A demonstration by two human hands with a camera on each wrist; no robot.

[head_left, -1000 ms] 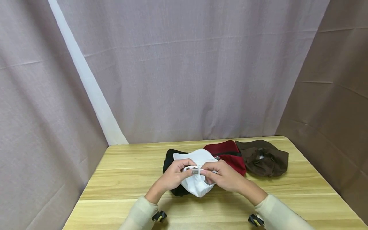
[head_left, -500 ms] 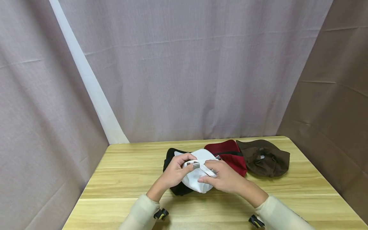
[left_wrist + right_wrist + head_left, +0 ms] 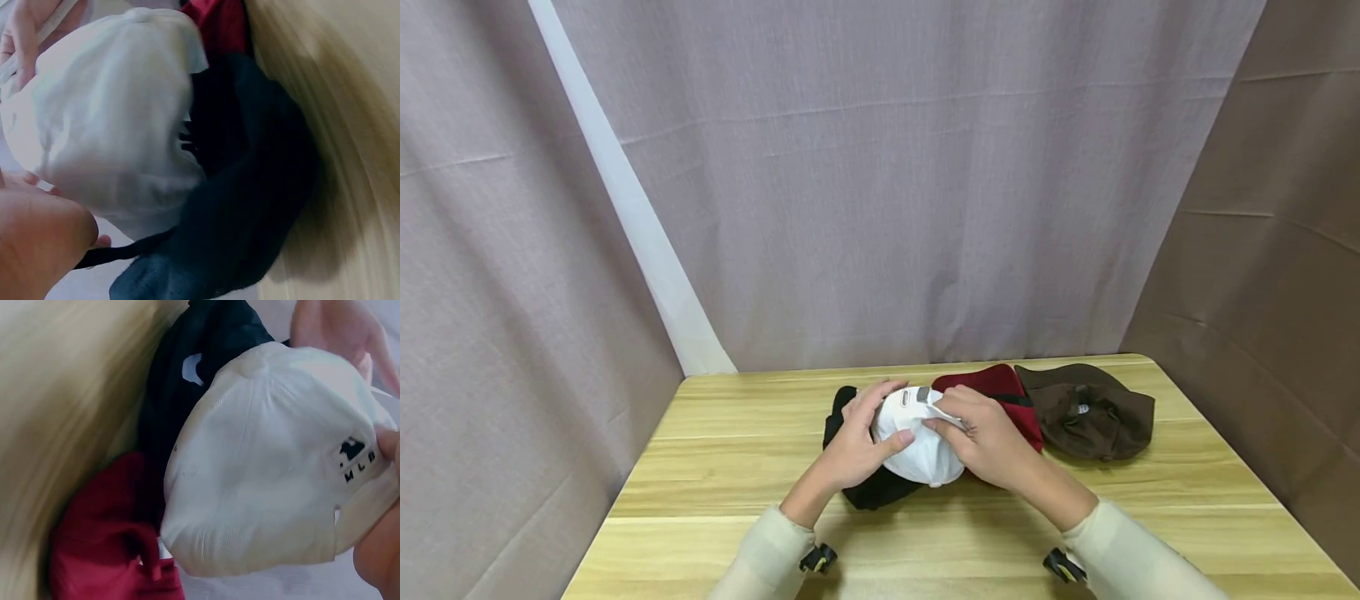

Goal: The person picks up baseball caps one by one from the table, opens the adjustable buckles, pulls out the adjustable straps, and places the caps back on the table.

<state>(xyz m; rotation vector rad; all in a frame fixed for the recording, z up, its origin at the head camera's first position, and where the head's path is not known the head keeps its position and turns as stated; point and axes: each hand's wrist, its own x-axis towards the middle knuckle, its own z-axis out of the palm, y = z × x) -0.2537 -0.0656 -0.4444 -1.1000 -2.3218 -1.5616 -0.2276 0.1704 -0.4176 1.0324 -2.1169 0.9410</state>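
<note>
Between the two hands is a white baseball cap (image 3: 921,454), its back turned up and its crown button facing the person. My left hand (image 3: 853,446) holds its left side, thumb laid on the crown and fingers around the far edge. At the cap's right edge, by the back opening, my right hand (image 3: 988,429) pinches the fabric between thumb and fingers. A metal strap buckle (image 3: 922,394) shows at the top. In the right wrist view, a black "MLB" logo (image 3: 356,459) is on the cap (image 3: 262,469). A black cap (image 3: 876,492) lies beneath and beside it.
A dark red cap (image 3: 1018,417) lies just behind the right hand, partly hidden by it. Right of that is a brown cap (image 3: 1093,417), its inside showing. All lie on a wooden table (image 3: 722,467), with grey curtains (image 3: 880,208) behind.
The white cap has been tipped so its crown faces nearer. My left thumb has left the buckle for the crown; my right hand has risen slightly and grips the cap's right edge.
</note>
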